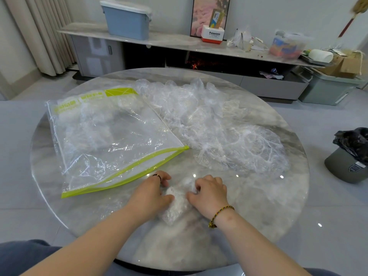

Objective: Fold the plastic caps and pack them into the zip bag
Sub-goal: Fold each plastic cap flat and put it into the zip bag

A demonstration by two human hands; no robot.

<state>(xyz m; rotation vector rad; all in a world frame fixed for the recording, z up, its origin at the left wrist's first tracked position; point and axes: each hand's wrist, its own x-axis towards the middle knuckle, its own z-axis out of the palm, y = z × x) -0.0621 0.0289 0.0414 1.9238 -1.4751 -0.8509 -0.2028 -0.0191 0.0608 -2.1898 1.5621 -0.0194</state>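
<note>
Tabletop (258, 208), left hand (151, 193), right hand (211, 194) pinch cap (176, 204)

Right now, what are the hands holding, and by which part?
One crumpled plastic cap, lying on the table: the left hand grips its left side, the right hand grips its upper right side.

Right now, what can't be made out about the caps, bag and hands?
Head view only.
- Cap between left hand and right hand: its fold state, covered by both hands.
- Pile: the count; clear caps overlap.
- Bag: how many caps are inside, lost in glare and creases; its green print is too small.
</note>
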